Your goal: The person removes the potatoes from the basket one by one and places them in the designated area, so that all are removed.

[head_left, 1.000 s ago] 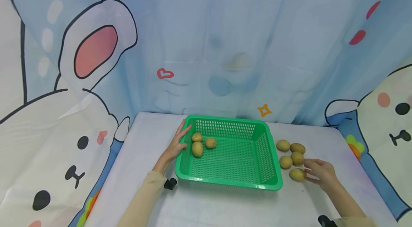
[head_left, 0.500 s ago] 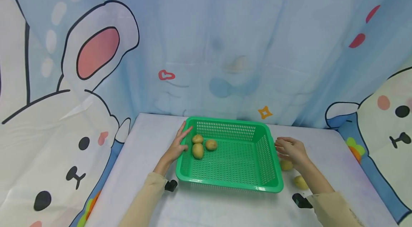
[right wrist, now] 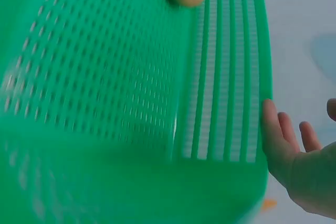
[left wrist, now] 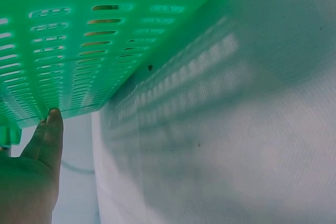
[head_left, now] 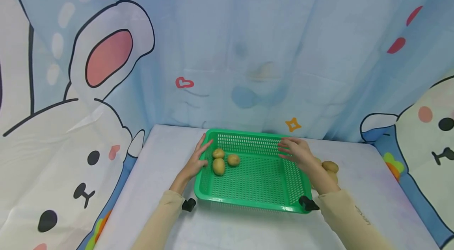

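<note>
The green basket (head_left: 259, 179) sits in the middle of the worktop (head_left: 248, 230), its long sides at 12 and 6 o'clock. Inside, towards 9 and 10 o'clock, three potatoes (head_left: 218, 167) lie bunched near the wall; the rest of its mesh floor is bare.

At 9 o'clock the left hand (head_left: 192, 163) is at the rim with its fingers straight and spread, gripping nothing. At 2 o'clock the right hand (head_left: 298, 151) reaches over the rim, fingers extended and nothing held; whether its fingertips touch the rim, I can't tell.

Just outside the basket at 3 o'clock lie more potatoes (head_left: 330, 166), partly covered by the right forearm (head_left: 319, 179), so their number can't be read. A black wrist camera (head_left: 308, 204) blocks the basket's corner at 4 o'clock; another wrist camera (head_left: 189, 204) hangs just beside the basket at 8 o'clock.

Beyond the worktop at 12 o'clock stands a pale blue curtain (head_left: 230, 45), with printed cartoon animals (head_left: 110, 131) towards 10 and 2 o'clock.
</note>
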`<state>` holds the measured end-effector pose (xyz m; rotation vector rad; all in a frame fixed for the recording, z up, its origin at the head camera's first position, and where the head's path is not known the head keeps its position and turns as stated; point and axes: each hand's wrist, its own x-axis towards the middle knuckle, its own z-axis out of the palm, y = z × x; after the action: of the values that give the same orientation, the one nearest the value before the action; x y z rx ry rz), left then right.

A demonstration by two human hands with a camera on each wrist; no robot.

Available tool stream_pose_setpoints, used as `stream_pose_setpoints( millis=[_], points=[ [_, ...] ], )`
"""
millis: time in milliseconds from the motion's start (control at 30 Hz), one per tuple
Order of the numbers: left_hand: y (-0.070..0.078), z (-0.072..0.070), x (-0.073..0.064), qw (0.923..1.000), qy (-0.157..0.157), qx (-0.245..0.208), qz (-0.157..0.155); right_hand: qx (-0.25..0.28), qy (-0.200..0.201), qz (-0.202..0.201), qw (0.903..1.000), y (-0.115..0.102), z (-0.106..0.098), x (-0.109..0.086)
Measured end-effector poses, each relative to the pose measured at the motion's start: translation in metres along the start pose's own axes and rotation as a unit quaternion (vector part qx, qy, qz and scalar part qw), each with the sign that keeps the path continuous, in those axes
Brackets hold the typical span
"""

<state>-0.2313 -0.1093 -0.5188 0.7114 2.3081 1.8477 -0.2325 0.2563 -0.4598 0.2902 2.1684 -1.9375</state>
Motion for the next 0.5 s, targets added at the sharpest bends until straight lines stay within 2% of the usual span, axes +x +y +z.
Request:
stream_pose_setpoints(
  millis=[333, 500],
  points=[
    [-0.002, -0.003, 0.001, 0.9999, -0.011, -0.001, 0.0, 0.011, -0.08, 0.023, 0.9964, 0.003, 0.08, 0.021],
    [-0.002, -0.003, 0.002, 0.9999, -0.015, -0.003, 0.0, -0.003, -0.108, 0.022, 0.9939, 0.009, 0.111, 0.025]
  ],
)
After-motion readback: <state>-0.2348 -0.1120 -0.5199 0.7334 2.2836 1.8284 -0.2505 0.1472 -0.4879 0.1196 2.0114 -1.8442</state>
